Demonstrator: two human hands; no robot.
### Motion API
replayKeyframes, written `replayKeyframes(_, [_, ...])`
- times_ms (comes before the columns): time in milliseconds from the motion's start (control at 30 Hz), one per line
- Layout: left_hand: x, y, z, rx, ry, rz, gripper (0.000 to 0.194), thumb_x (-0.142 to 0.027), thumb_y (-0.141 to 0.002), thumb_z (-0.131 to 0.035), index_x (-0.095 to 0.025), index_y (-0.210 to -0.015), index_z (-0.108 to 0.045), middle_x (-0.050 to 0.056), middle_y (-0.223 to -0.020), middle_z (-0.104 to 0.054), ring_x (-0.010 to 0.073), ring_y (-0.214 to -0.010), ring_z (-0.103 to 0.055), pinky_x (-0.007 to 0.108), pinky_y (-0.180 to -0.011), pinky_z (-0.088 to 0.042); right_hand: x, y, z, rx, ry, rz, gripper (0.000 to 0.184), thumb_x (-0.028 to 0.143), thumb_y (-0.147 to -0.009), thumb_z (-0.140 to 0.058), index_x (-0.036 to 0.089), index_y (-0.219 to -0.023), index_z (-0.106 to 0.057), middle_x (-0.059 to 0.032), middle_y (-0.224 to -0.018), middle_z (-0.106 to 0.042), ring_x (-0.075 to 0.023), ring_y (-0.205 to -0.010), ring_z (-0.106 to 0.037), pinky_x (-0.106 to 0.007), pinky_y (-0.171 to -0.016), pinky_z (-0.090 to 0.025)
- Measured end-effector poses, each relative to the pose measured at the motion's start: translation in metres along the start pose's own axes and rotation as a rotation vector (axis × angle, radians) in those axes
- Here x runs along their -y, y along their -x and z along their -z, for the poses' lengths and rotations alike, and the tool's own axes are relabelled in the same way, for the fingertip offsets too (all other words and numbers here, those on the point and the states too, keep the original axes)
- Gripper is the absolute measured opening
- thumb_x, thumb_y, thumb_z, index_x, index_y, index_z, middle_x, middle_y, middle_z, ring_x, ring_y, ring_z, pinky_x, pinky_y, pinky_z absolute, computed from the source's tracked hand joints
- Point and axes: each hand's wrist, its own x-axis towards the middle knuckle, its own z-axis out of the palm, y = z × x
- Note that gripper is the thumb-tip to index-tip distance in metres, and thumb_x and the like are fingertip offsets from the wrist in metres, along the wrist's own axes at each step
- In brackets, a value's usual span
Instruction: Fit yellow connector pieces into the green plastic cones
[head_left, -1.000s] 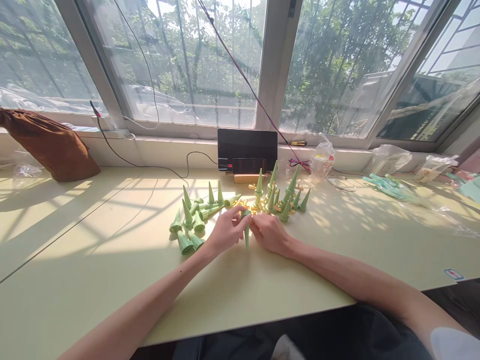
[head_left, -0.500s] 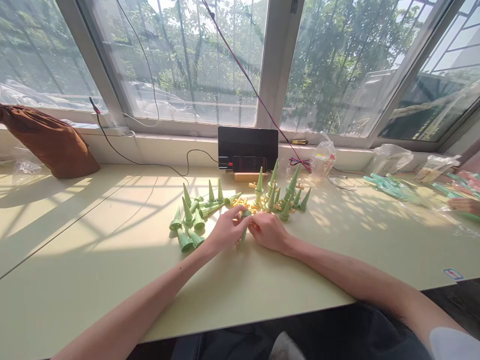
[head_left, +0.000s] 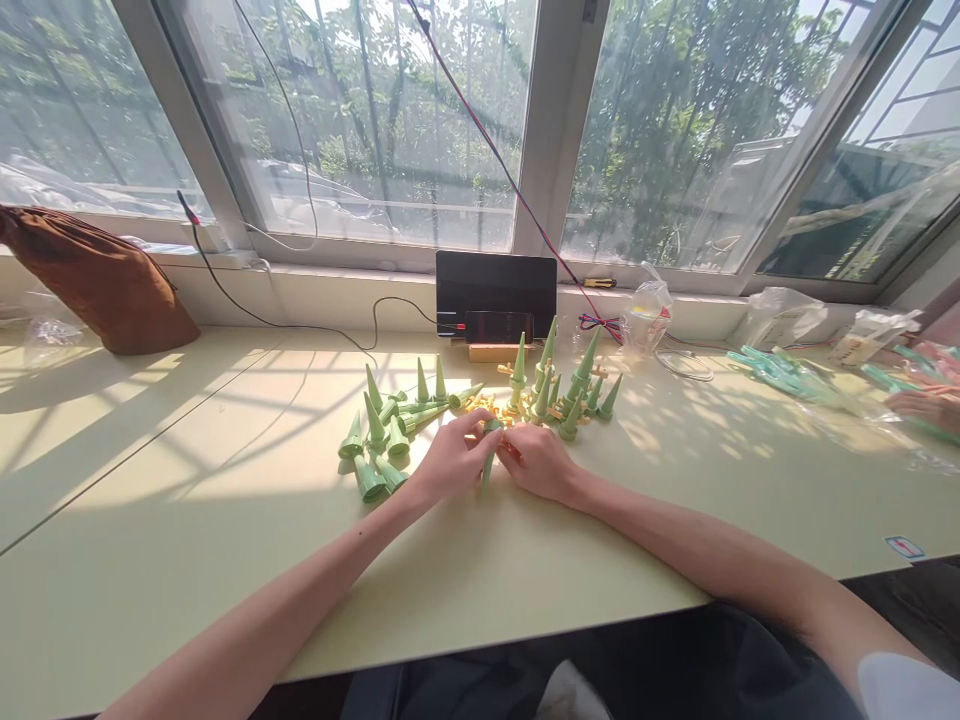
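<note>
My left hand (head_left: 455, 455) is closed round a green plastic spike (head_left: 487, 475), a hollow cone held with its point down. Touching or almost touching its upper end is my right hand (head_left: 541, 462), fingers pinched together; whatever lies in them is hidden. Just beyond the hands is a pile of small orange pieces (head_left: 481, 404). Loose green spikes (head_left: 375, 425) stand and lie to the left, some showing their open ends. Farther right, several upright green spikes (head_left: 583, 370) stand together, some with orange pieces fitted across them.
A black tablet (head_left: 495, 275) and a phone (head_left: 501, 327) lean in a wooden stand (head_left: 499, 353) by the window. A brown bag (head_left: 112, 285) sits at the left, a clear plastic bag (head_left: 646, 315) at the right. At the far right, another person's hand (head_left: 926, 402) is near teal pieces (head_left: 784, 372).
My hands and the spike stay almost still. At the far right, the other person's hand has shifted slightly left.
</note>
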Motion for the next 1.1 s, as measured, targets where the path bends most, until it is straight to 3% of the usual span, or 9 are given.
replayKeyframes(467, [-0.001, -0.005, 0.008, -0.012, -0.236, -0.144, 0.033, -0.045, -0.090, -0.048, -0.020, -0.107, -0.061, 0.002, -0.077, -0.060, 0.0132, -0.061, -0.057, 0.024, -0.057, -0.050, -0.001, 0.001, 0.000, -0.064, -0.127, 0.054, 0.031, 0.026, -0.098, -0.037, 0.018, -0.069, -0.044, -0.0002, -0.062, -0.049, -0.0112, -0.055, -0.041, -0.025, -0.054, -0.028])
replayKeyframes(867, [-0.005, -0.006, 0.011, 0.029, -0.163, -0.170, 0.034, -0.046, -0.091, -0.046, -0.018, -0.103, -0.061, 0.001, -0.074, -0.061, 0.0102, -0.054, -0.054, 0.023, -0.051, -0.049, 0.001, 0.001, 0.001, -0.107, -0.132, 0.107, 0.031, 0.024, -0.097, -0.037, 0.019, -0.066, -0.037, 0.0021, -0.058, -0.043, -0.0100, -0.052, -0.034, -0.025, -0.053, -0.024])
replayKeyframes(1100, [-0.006, -0.005, 0.011, 0.020, -0.168, -0.180, 0.032, -0.044, -0.091, -0.046, -0.019, -0.103, -0.061, 0.002, -0.080, -0.064, 0.0130, -0.064, -0.061, 0.024, -0.059, -0.052, 0.001, 0.000, 0.001, -0.114, -0.174, 0.096, 0.032, 0.024, -0.096, -0.039, 0.019, -0.065, -0.037, 0.0030, -0.057, -0.042, -0.0093, -0.051, -0.034, -0.025, -0.052, -0.024])
